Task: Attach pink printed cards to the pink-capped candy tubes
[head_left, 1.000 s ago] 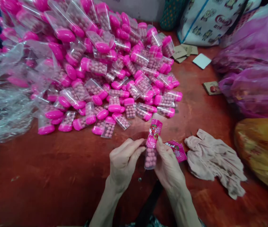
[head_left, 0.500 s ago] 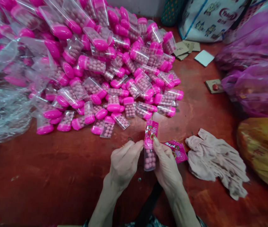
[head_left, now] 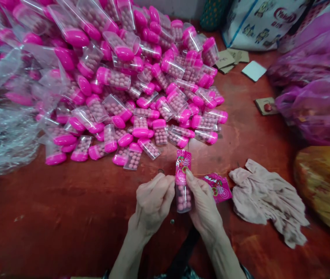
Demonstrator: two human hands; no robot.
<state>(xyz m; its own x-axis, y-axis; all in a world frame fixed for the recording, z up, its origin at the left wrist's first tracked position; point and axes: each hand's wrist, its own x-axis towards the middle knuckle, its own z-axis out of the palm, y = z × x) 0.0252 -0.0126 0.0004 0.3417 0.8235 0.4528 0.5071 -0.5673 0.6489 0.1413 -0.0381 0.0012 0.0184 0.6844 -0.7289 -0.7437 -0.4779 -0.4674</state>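
My right hand (head_left: 206,205) grips a small clear candy container (head_left: 184,198) with pink balls inside, upright, thumb on its front. A magenta printed label sleeve (head_left: 184,158) covers its upper part and stands above the cap area. Curled fingers of my left hand (head_left: 153,199) pinch at the sleeve's left edge; the exact fingertip contact is hard to see. Partly behind my right hand, more magenta printed labels (head_left: 219,188) lie on the table. Beyond both hands rises a big pile of similar pink-capped candy containers (head_left: 150,93).
The red-brown table (head_left: 74,217) bears crumpled clear plastic (head_left: 7,135) at left. On the right lie a pale crumpled cloth (head_left: 265,193), a yellow bag (head_left: 324,186) and purple bags (head_left: 316,108). Cardboard pieces (head_left: 225,60) and a white printed bag (head_left: 265,25) are at the back.
The container and sleeve have shifted slightly left and down with my right hand. My left hand stays at the sleeve's edge, its fingers curled a little more.
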